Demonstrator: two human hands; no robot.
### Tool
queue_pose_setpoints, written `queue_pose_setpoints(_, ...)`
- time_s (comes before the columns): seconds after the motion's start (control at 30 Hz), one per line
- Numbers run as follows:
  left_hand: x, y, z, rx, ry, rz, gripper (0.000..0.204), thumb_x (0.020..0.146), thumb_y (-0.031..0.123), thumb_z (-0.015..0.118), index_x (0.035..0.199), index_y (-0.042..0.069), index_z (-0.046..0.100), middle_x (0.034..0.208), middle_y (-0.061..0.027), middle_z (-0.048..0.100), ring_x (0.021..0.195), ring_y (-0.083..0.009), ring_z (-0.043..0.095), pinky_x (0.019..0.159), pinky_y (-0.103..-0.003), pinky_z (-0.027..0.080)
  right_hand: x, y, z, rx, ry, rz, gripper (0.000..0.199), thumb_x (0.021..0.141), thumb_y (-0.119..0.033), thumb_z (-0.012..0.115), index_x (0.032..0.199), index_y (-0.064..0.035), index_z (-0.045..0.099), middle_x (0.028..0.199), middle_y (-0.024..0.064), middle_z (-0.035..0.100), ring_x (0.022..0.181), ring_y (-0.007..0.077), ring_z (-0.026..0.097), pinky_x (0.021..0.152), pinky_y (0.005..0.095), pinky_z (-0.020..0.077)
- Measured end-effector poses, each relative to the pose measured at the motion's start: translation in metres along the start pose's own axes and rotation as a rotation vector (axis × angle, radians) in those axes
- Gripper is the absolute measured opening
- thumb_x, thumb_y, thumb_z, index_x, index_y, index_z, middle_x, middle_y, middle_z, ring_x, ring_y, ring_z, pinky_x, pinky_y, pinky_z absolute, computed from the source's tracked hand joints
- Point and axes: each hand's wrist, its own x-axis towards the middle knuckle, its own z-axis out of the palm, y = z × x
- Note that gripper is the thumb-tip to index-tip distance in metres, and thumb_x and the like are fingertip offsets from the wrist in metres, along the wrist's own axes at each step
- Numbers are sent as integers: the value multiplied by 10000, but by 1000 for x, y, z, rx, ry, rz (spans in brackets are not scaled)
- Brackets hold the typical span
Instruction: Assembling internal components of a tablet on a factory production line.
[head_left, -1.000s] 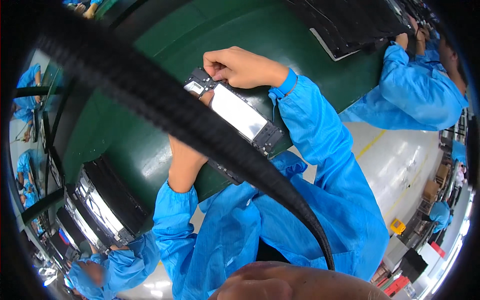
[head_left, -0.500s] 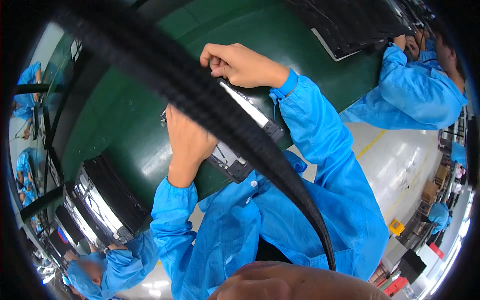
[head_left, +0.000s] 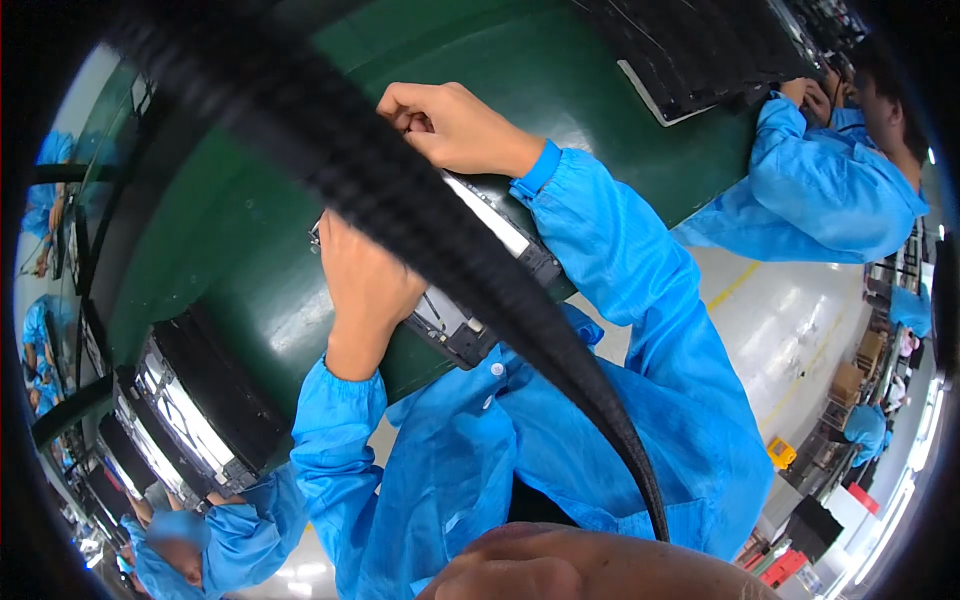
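Observation:
On the green table in front of me lies a long flat device part with a black frame and a silver-white panel [head_left: 505, 230]. My left hand [head_left: 362, 285] rests over its left side. A black strap [head_left: 470, 260] crosses the picture and hides that hand's fingers. Above the far end of the part is my right hand [head_left: 460, 128], its fingers curled in and closed. Their tips are partly behind the strap, so whatever they may pinch cannot be made out. A blue band [head_left: 537, 170] circles my right wrist.
Dark flat panels [head_left: 690, 50] are stacked at the far right, near a co-worker in blue [head_left: 830, 180]. Similar black-and-silver parts [head_left: 190, 400] stand at the lower left, by another co-worker [head_left: 240, 530]. Green tabletop [head_left: 250, 260] surrounds my hands.
My right hand has shifted left along the far edge of the part, more behind the strap. My left hand stays on the part; the whole view has moved slightly.

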Motion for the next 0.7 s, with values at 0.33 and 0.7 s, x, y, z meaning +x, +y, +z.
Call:
queue_pose_setpoints(0.33, 0, -7, 4, -16, 21, 6, 674, 778, 21, 620, 1422, 116, 796, 1378, -170, 684, 1203, -432, 623, 1146, -558, 484, 12, 11, 9, 74, -16, 9, 183, 897, -60, 903, 990, -11, 753, 907, 117, 826, 816, 188, 781, 748, 352, 583)
queue_pose_setpoints(0.7, -1, -6, 4, 38, -19, 1, 610, 793, 49, 664, 1381, 117, 810, 1356, -170, 687, 1205, -454, 619, 1132, -598, 493, 17, 1, 9, 179, -84, 28, 199, 840, -52, 910, 907, -6, 728, 735, 117, 734, 674, 169, 670, 640, 371, 503)
